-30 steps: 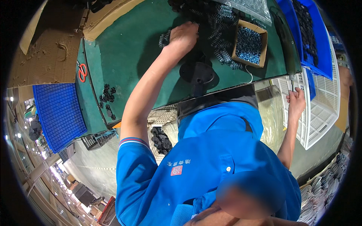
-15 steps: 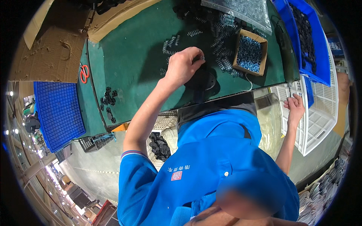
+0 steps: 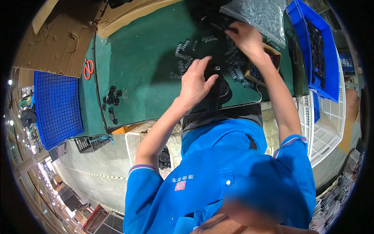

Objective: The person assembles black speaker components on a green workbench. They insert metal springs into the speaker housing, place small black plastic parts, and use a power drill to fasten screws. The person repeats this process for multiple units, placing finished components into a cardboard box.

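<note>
My left hand (image 3: pixel 196 84) hovers over the green bench, its fingers stretched and thumb apart, holding nothing that I can see. By its fingertips is a small coil spring (image 3: pixel 216 68), just beyond a dark round part (image 3: pixel 223 90) at the bench's front edge. Farther off, my right hand (image 3: pixel 247 39) reaches over the loose springs (image 3: pixel 235 58), with its bent fingers and thumb a little apart. The right forearm partly covers a small cardboard box (image 3: pixel 276 58) of shiny metal pieces. More springs (image 3: pixel 183 52) lie beyond my left hand.
A clear plastic bag (image 3: pixel 257 17) of metal parts lies at the far right, beside a blue bin (image 3: pixel 331 62) of black parts. To the left are red-handled scissors (image 3: pixel 88 69), black plastic pieces (image 3: pixel 112 97), a blue crate (image 3: pixel 58 109) and cardboard (image 3: pixel 54 43).
My right hand has gone from beside a metal shaft at the right edge to the springs at the back. My left hand has opened from a pinch. The view has shifted slightly.
</note>
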`<state>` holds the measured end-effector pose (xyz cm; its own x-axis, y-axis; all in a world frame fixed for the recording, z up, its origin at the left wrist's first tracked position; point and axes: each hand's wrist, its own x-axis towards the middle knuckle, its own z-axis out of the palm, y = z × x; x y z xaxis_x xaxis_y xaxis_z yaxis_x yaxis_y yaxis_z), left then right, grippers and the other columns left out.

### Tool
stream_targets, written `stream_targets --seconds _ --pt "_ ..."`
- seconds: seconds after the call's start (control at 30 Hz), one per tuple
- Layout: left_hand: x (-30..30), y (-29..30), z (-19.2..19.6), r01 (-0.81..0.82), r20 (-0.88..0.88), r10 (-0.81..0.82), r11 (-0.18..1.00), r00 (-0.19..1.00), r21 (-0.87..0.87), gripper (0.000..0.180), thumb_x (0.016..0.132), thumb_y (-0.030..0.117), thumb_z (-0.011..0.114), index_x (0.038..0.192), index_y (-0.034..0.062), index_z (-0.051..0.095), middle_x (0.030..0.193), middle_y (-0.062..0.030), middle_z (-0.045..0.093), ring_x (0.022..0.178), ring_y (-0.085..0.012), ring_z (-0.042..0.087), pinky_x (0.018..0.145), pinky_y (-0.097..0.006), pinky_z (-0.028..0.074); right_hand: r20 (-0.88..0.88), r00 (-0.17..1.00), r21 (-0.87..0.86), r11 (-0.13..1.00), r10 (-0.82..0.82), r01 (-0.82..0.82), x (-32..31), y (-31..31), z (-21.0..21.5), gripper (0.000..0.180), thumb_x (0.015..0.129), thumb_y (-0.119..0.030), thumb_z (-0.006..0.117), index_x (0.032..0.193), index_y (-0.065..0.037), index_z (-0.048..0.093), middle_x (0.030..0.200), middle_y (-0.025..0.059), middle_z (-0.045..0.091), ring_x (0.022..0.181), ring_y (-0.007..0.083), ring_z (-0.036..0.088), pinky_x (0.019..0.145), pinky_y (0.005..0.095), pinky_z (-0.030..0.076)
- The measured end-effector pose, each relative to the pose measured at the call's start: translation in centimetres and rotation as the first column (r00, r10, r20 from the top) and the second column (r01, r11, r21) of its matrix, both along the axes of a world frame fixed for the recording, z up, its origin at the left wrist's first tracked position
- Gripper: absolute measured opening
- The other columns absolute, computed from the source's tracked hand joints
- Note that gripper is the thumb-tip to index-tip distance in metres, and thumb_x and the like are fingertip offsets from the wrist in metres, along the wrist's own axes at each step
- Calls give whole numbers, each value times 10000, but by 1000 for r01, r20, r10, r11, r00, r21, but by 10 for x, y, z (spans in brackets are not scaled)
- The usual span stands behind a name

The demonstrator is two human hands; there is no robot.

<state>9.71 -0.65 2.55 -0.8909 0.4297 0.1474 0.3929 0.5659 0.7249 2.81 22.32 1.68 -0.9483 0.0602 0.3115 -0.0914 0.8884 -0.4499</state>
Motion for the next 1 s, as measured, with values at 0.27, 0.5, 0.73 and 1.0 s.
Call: stream_targets --seconds 0.27,0.5,0.73,1.0 --pt "26 -8 -14 -150 258 146 989 955 -4 577 788 204 758 1274 -32 556 1145 -204 626 1003 -340 642 863 -382 508 165 985 59 996 55 -65 -21 -24 -17 241 783 -181 736 970 -42 672 890 162 695 876 346 676 747 421 536" --pt "10 -15 -19 -190 538 94 974 838 126 534 772 111 765 1234 -88 586 1043 -148 694 950 -198 655 873 -313 505 62 928 -753 628 367 -198 59 -20 27 335 807 -9 696 1141 1 666 981 23 619 842 100 597 751 230 497" --pt "17 -16 -22 -276 578 75 923 813 268 459 752 115 757 1153 -72 639 952 -126 711 859 -185 665 811 -305 511 51 874 -789 557 484 -262 96 -20 35 275 825 23 697 1099 3 679 998 27 601 804 65 600 692 206 492" --pt "15 -16 -25 -272 615 58 927 787 260 481 741 130 769 1151 -85 638 962 -137 709 865 -187 670 800 -306 514 114 927 -763 629 357 -148 106 -33 30 169 853 -39 718 983 12 622 740 -1 597 629 62 582 567 207 465"
